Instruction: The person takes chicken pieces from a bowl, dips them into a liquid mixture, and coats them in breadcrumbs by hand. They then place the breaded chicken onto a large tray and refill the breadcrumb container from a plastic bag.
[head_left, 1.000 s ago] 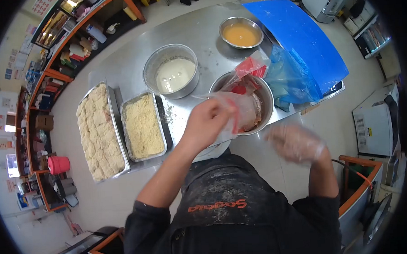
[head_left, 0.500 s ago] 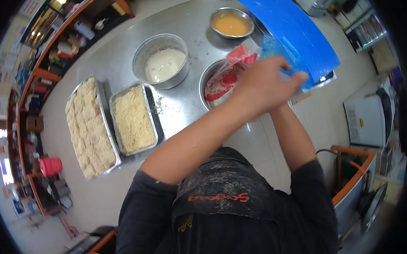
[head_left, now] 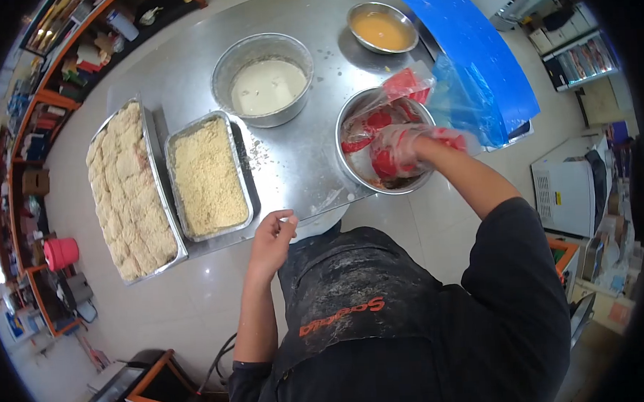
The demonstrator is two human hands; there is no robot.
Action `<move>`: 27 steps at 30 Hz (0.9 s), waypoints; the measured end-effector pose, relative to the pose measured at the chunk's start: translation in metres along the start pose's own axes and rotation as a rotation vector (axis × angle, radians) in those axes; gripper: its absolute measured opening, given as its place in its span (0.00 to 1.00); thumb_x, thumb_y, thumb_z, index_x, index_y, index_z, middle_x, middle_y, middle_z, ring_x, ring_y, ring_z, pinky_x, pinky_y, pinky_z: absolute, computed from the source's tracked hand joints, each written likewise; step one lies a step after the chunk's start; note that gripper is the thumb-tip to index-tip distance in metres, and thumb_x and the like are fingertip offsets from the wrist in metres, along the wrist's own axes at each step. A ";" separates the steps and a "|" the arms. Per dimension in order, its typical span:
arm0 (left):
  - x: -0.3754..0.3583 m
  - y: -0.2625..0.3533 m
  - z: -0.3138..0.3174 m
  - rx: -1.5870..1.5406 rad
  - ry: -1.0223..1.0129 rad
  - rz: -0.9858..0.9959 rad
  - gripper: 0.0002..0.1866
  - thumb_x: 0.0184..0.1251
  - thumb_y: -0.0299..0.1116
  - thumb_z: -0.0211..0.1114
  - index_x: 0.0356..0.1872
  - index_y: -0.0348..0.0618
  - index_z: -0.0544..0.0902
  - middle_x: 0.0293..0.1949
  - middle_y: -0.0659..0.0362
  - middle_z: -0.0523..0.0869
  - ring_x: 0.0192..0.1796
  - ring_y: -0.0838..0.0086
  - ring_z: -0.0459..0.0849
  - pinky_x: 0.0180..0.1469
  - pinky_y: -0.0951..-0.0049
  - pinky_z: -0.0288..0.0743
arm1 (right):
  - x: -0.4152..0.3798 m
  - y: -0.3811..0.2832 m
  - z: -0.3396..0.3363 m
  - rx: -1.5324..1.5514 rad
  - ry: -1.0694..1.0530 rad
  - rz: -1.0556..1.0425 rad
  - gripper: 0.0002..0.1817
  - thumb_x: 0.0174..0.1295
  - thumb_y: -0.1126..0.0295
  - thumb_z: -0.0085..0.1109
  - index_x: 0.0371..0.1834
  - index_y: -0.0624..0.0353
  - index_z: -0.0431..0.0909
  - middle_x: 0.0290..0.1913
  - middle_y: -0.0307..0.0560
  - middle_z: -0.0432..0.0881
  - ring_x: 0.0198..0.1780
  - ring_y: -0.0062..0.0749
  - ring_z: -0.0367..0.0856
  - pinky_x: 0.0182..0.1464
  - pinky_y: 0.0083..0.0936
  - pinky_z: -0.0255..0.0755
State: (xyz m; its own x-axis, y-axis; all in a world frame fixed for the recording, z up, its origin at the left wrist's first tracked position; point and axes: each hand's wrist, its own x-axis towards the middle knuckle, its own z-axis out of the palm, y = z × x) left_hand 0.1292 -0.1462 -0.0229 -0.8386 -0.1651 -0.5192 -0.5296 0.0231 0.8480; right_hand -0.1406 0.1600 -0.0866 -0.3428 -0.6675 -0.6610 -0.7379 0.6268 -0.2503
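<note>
My right hand (head_left: 395,151) is inside clear plastic with red print and reaches down into a metal bowl (head_left: 344,121) on the right part of the table. The plastic hides most of its fingers. More red-printed plastic (head_left: 407,84) hangs over the bowl's far rim, beside a crumpled blue plastic bag (head_left: 465,98). Near the table's front edge, my left hand (head_left: 275,235) is held with its fingers curled in and nothing visible in them. Brown-red smears show inside the bowl.
On the steel table (head_left: 292,166) are a pot of pale batter (head_left: 267,87), a bowl of orange liquid (head_left: 383,30) and a blue board (head_left: 473,43). At the left stand a tray of yellow crumbs (head_left: 207,177) and a larger tray of lumpy dough (head_left: 130,195).
My left hand has drawn back from the blue bag to the table's front edge. My right hand, hidden behind it before, is now down in the bowl within the red-printed plastic.
</note>
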 end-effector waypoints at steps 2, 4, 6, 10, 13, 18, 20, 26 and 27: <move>-0.005 -0.006 0.005 -0.025 -0.006 -0.003 0.19 0.71 0.41 0.66 0.52 0.36 0.80 0.28 0.66 0.78 0.32 0.83 0.74 0.36 0.79 0.68 | 0.004 0.034 0.026 0.556 0.030 0.004 0.13 0.55 0.61 0.66 0.43 0.51 0.86 0.45 0.44 0.86 0.48 0.38 0.84 0.47 0.35 0.78; 0.001 0.009 0.020 0.053 -0.013 0.140 0.19 0.69 0.42 0.68 0.50 0.36 0.81 0.28 0.66 0.77 0.31 0.83 0.73 0.33 0.79 0.68 | -0.009 0.023 0.013 0.989 0.075 0.083 0.15 0.57 0.59 0.65 0.46 0.50 0.84 0.43 0.41 0.86 0.47 0.35 0.83 0.47 0.33 0.78; 0.018 0.033 0.040 0.118 -0.055 0.303 0.19 0.68 0.41 0.69 0.49 0.36 0.81 0.27 0.64 0.77 0.30 0.81 0.73 0.33 0.77 0.69 | -0.052 -0.019 -0.022 1.079 0.165 0.121 0.13 0.60 0.60 0.64 0.46 0.49 0.83 0.41 0.39 0.85 0.44 0.33 0.82 0.46 0.32 0.78; 0.071 0.077 0.090 0.554 -0.095 0.420 0.21 0.65 0.46 0.69 0.47 0.37 0.84 0.36 0.53 0.82 0.40 0.65 0.83 0.44 0.67 0.76 | -0.075 -0.032 -0.033 1.698 0.152 0.116 0.08 0.63 0.64 0.60 0.43 0.51 0.83 0.40 0.37 0.85 0.36 0.31 0.81 0.43 0.30 0.77; 0.078 0.087 0.108 0.722 -0.121 0.448 0.20 0.62 0.46 0.70 0.43 0.37 0.85 0.42 0.45 0.82 0.46 0.53 0.82 0.49 0.56 0.76 | -0.065 -0.027 -0.020 1.016 0.259 -0.062 0.06 0.65 0.67 0.56 0.39 0.53 0.83 0.39 0.38 0.85 0.35 0.28 0.82 0.42 0.25 0.77; 0.075 0.080 0.119 0.728 -0.051 0.507 0.16 0.62 0.42 0.69 0.42 0.39 0.85 0.43 0.45 0.80 0.48 0.51 0.81 0.52 0.56 0.75 | -0.011 -0.033 0.009 0.283 0.111 0.027 0.07 0.66 0.66 0.57 0.44 0.53 0.80 0.42 0.39 0.84 0.38 0.29 0.82 0.43 0.26 0.78; 0.071 0.079 0.120 0.716 -0.057 0.496 0.15 0.62 0.42 0.69 0.41 0.40 0.85 0.43 0.45 0.79 0.48 0.51 0.81 0.53 0.56 0.74 | 0.001 -0.033 0.016 0.237 0.066 0.035 0.09 0.66 0.66 0.57 0.46 0.54 0.79 0.43 0.39 0.84 0.40 0.29 0.82 0.44 0.26 0.78; 0.071 0.076 0.122 0.601 -0.066 0.506 0.14 0.63 0.40 0.67 0.39 0.40 0.84 0.44 0.45 0.79 0.45 0.48 0.80 0.50 0.54 0.76 | 0.015 -0.019 0.009 0.314 0.036 -0.011 0.13 0.67 0.65 0.57 0.51 0.54 0.76 0.47 0.40 0.82 0.44 0.30 0.81 0.46 0.27 0.78; 0.071 0.075 0.123 0.589 -0.074 0.498 0.14 0.64 0.40 0.67 0.40 0.39 0.84 0.44 0.45 0.79 0.45 0.48 0.80 0.49 0.54 0.76 | 0.018 -0.019 0.007 0.321 0.036 -0.013 0.14 0.67 0.64 0.57 0.52 0.55 0.75 0.48 0.41 0.82 0.44 0.30 0.81 0.46 0.27 0.78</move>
State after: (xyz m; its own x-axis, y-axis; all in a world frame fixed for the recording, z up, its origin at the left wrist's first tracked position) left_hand 0.0143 -0.0345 -0.0091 -0.9910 0.0684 -0.1153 -0.0513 0.6013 0.7974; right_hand -0.1284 0.1384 -0.0988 -0.3593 -0.6862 -0.6325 -0.5228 0.7094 -0.4727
